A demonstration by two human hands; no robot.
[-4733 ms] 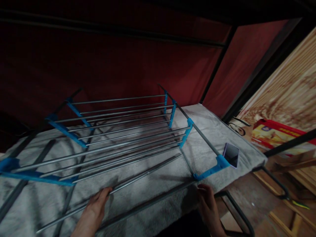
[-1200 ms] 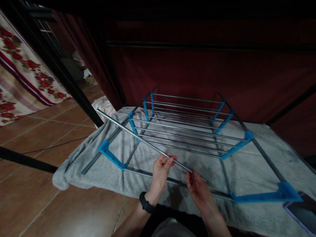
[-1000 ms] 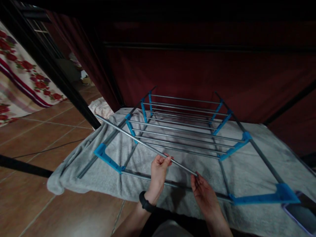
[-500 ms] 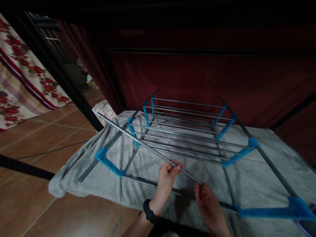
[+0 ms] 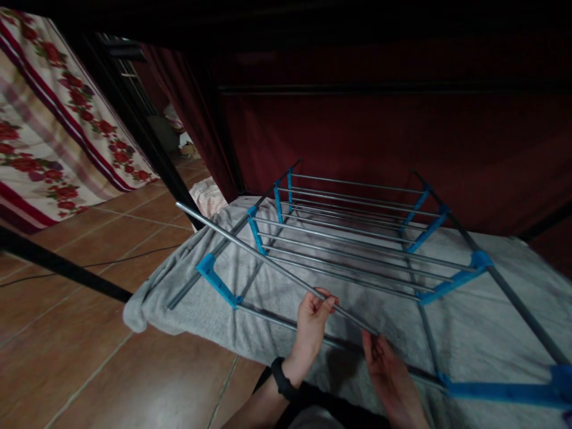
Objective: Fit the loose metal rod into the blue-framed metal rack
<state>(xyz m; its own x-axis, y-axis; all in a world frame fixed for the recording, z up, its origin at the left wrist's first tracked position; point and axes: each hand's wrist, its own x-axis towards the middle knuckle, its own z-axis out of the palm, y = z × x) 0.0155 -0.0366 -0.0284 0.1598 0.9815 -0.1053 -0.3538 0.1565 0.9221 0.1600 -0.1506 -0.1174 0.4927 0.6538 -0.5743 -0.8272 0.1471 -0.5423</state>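
Note:
A long grey metal rod (image 5: 268, 260) slants across the view, its far end up at the left and its near end by my right hand. My left hand (image 5: 314, 316), with a dark band on the wrist, pinches the rod between thumb and fingers a short way from the near end. The fingertips of my right hand (image 5: 388, 369) are closed about that near end, palm partly turned up. Beneath and beyond the rod lies a clothes drying rack (image 5: 357, 241) with metal bars and blue plastic brackets. One blue bracket (image 5: 218, 281) at the left front has no bars across from it.
The rack rests on a grey blanket (image 5: 165, 313) over a bed. Dark bed posts (image 5: 147, 137) and a low black bar (image 5: 67, 268) stand at the left. A maroon curtain (image 5: 357, 137) hangs behind. A floral cloth (image 5: 80, 125) and a black cable (image 5: 98, 264) are by the tiled floor.
The view has turned a little left, so the rack and blanket sit farther right. Both hands keep nearly the same hold on the rod, whose far end now lies farther left relative to the rack.

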